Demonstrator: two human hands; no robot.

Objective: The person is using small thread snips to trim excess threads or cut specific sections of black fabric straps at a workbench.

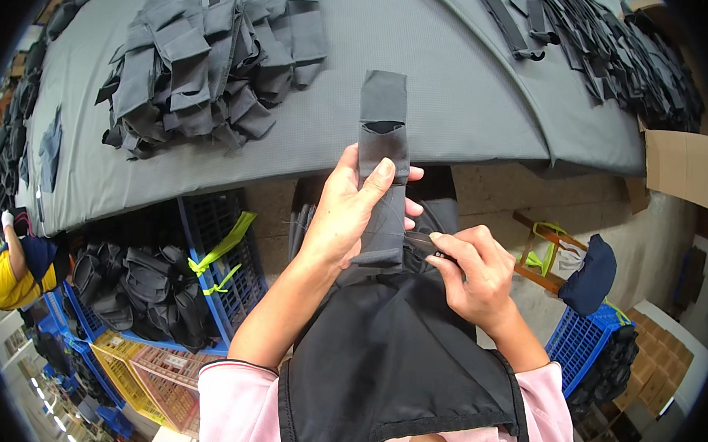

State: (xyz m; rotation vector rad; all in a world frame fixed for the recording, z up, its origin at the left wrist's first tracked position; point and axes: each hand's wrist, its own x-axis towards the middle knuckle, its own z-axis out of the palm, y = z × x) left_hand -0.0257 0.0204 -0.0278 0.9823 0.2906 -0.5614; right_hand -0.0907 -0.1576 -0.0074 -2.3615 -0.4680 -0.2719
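Note:
My left hand (353, 209) is closed round a long dark grey fabric strip (384, 101), its thumb lying across the front. The strip stands upright in front of my black apron (402, 362), with a pocket-like opening below its top flap. Fine loose threads show along its lower part. My right hand (476, 273) pinches a small pair of thread snips (419, 241), mostly hidden by the fingers. Their thin metal tip points at the strip's right edge; whether it touches cannot be made out.
On the grey cloth-covered table (366, 27) lies a heap of similar fabric strips (193, 65), with dark straps (615, 59) piled at the far right. Blue crates (226, 254) hold black bags (143, 281). A wooden stool (534, 264) stands right; a person in yellow (14, 277) is at far left.

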